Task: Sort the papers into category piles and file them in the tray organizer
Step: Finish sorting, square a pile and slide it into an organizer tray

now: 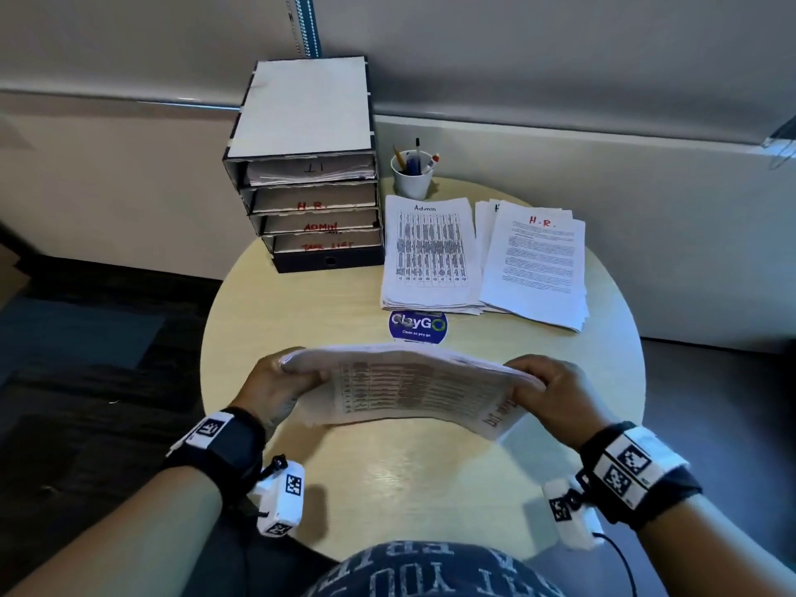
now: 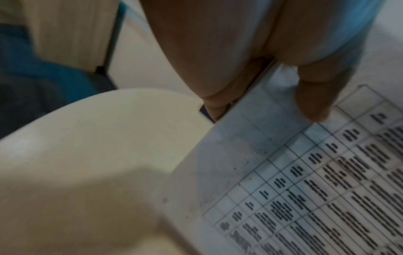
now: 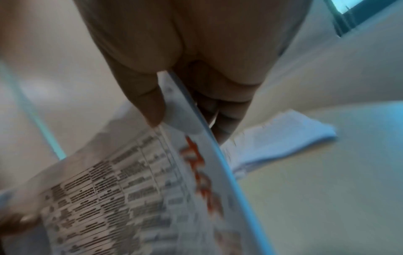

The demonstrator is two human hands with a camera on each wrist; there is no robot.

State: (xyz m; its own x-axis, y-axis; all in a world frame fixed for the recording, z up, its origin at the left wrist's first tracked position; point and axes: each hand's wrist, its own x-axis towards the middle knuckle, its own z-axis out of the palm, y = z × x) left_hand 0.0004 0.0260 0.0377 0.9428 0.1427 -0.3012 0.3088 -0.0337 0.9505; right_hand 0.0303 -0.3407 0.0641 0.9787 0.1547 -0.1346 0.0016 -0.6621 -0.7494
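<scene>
A stack of table-printed papers (image 1: 409,383) with red lettering at one end hangs bowed above the round table (image 1: 422,480). My left hand (image 1: 280,377) grips its left end, thumb (image 2: 314,98) on top. My right hand (image 1: 547,385) grips the right end, thumb (image 3: 150,101) pressed on the sheet (image 3: 122,198). The dark tray organizer (image 1: 318,209) stands at the back left, with shelves marked IT, H.R., ADMIN and a fourth label. An Admin pile (image 1: 430,252) and an H.R. pile (image 1: 538,265) lie at the back right.
A white cup of pens (image 1: 412,172) stands behind the Admin pile, beside the organizer. A blue round sticker (image 1: 418,325) is on the table between the piles and my hands. Walls close in behind; dark floor lies to the left.
</scene>
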